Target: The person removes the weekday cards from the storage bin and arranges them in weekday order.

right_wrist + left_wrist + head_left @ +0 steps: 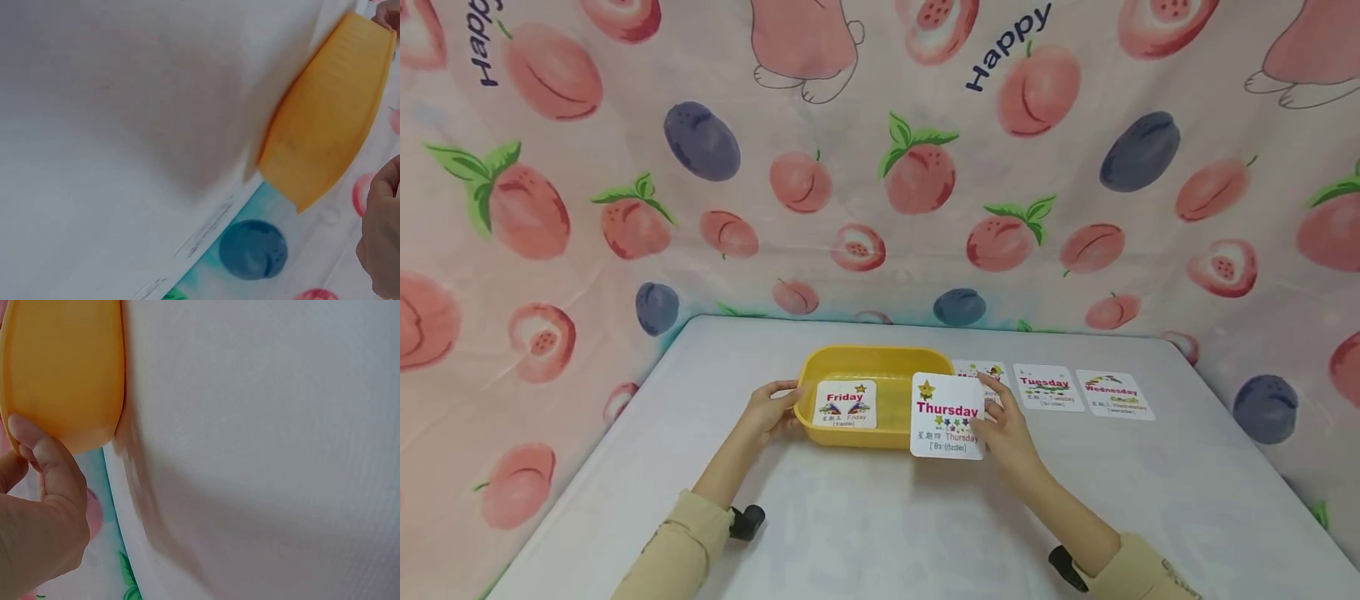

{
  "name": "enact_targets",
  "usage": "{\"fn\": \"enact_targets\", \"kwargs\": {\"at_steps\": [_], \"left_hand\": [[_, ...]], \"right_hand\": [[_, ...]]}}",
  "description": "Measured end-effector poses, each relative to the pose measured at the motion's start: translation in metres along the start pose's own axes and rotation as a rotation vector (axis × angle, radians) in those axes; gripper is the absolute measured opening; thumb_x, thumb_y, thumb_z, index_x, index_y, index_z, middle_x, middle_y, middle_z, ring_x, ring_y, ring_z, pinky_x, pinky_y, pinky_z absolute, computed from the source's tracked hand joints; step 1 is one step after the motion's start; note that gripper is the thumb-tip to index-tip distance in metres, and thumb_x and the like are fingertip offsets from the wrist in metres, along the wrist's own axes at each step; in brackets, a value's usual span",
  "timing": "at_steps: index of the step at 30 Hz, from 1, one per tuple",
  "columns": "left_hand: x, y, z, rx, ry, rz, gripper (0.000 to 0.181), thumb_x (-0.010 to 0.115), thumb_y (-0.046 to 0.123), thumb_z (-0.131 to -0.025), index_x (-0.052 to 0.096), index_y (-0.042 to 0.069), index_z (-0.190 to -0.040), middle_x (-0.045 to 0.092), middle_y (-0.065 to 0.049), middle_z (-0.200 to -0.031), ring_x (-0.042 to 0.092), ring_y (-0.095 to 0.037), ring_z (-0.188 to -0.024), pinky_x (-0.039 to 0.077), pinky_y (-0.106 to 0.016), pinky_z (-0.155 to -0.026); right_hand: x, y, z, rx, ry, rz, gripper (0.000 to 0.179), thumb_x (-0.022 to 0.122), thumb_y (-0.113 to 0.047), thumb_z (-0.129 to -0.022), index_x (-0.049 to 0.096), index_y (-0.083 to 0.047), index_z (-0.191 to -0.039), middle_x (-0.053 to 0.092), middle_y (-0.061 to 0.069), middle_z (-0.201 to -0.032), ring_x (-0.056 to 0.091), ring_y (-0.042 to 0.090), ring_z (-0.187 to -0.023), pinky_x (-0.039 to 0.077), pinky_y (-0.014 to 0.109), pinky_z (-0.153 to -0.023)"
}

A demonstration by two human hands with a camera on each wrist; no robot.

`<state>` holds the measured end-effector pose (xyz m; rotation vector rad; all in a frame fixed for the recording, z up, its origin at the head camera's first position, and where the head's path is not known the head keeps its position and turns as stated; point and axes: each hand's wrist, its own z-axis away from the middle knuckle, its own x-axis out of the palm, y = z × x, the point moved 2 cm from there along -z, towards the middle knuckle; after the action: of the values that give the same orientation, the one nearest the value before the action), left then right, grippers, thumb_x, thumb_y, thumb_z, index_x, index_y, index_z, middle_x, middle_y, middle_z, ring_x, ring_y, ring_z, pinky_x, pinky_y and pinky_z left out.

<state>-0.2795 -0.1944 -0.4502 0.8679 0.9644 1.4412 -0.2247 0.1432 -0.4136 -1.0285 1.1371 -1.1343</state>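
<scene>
A yellow plastic basin (891, 360) stands on the table, and a white card reading "Friday" (846, 405) lies inside it at the left. My left hand (772, 412) pinches the basin's left rim; in the left wrist view the fingers and thumb of this hand (53, 500) are on either side of the rim. With thumb and fingers, my right hand (1009, 435) holds up a "Thursday" card (946, 417) by its right edge, in front of the basin's right end. This card hides part of the basin. The right wrist view shows only part of the right hand (382, 231).
Right of the basin a row of cards lies on the white table (820, 517): a partly covered "Monday" card (985, 368), a "Tuesday" card (1048, 388) and a "Wednesday" card (1115, 394). Behind the table hangs a fruit-printed cloth (865, 192).
</scene>
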Motion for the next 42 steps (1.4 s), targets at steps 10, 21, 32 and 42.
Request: {"fn": "enact_targets", "kwargs": {"at_steps": [10,21,32,42], "left_hand": [[-0.001,-0.001,0.000,0.003,0.007,-0.001,0.040,0.055,0.012,-0.096,0.044,-0.002,-0.132,0.056,-0.010,-0.093,0.056,-0.008,-0.061,0.048,-0.015,-0.050],[0.000,-0.001,0.001,-0.009,0.011,-0.015,0.040,0.054,0.014,-0.096,0.044,0.000,-0.133,0.054,-0.012,-0.096,0.055,-0.008,-0.061,0.047,-0.015,-0.049],[0.000,-0.002,0.001,-0.018,-0.004,0.001,0.041,0.054,0.013,-0.096,0.043,0.000,-0.133,0.056,-0.012,-0.097,0.056,-0.008,-0.061,0.049,-0.015,-0.050],[0.000,0.000,0.001,-0.010,-0.013,-0.008,0.041,0.054,0.013,-0.096,0.042,0.000,-0.133,0.055,-0.011,-0.096,0.054,-0.006,-0.059,0.048,-0.015,-0.051]], "right_hand": [[-0.039,0.014,0.009,0.008,-0.029,0.126,0.066,0.043,0.001,-0.095,0.016,-0.024,-0.150,0.044,0.023,-0.133,0.061,0.023,-0.107,0.056,0.024,-0.082],[-0.075,0.033,0.001,0.016,-0.016,0.204,0.066,0.043,0.004,-0.093,0.014,-0.017,-0.150,0.044,0.030,-0.129,0.063,0.019,-0.097,0.057,0.026,-0.076],[-0.076,0.053,-0.021,0.046,0.010,0.356,0.068,0.043,0.008,-0.087,0.013,-0.001,-0.147,0.049,0.031,-0.113,0.060,0.019,-0.085,0.051,0.025,-0.071],[-0.061,0.061,-0.041,0.164,-0.005,0.556,0.071,0.050,-0.005,-0.092,0.005,0.011,-0.144,0.025,0.036,-0.140,0.030,0.049,-0.130,0.020,0.057,-0.113]]}}
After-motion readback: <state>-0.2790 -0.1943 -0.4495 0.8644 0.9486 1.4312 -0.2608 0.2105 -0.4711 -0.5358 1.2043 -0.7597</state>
